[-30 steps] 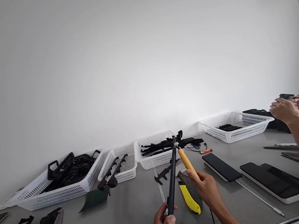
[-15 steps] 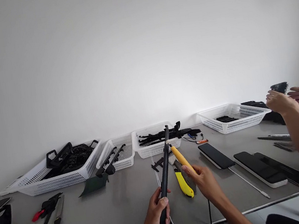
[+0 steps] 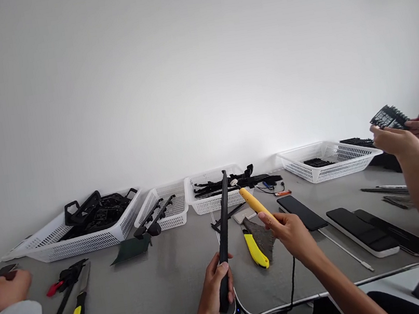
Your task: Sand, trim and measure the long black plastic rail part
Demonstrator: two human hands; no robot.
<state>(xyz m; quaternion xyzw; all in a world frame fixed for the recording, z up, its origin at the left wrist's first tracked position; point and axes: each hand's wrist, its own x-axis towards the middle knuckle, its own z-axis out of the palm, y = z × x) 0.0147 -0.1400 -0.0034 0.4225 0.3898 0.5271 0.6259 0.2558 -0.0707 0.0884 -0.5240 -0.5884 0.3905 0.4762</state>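
My left hand [image 3: 216,284] is closed around the lower end of a long, narrow black plastic strip [image 3: 223,212], held tilted up and away from me. My right hand [image 3: 289,231] grips a yellow-handled tool [image 3: 253,200] with a small pale tip; its exact kind is unclear. That tip is just right of the strip's upper part, with a small gap visible. Below the tool lie a yellow-handled knife [image 3: 255,247], a piece of dark, rough cloth or sandpaper [image 3: 266,235] and a dark caliper [image 3: 219,223], partly behind the strip.
White baskets with black parts line the wall: a large one [image 3: 88,244], a small one [image 3: 181,216], a middle one [image 3: 205,208] and a right one [image 3: 322,176]. Phones [image 3: 300,211] lie right. One co-worker's hand [image 3: 12,288] is left; another's hands [image 3: 400,141] hold a black part.
The tool's tip has come away from the strip, moving slightly right. The strip stands a little more upright. The left co-worker's hand has risen with a dark part; the right co-worker's hands have come together.
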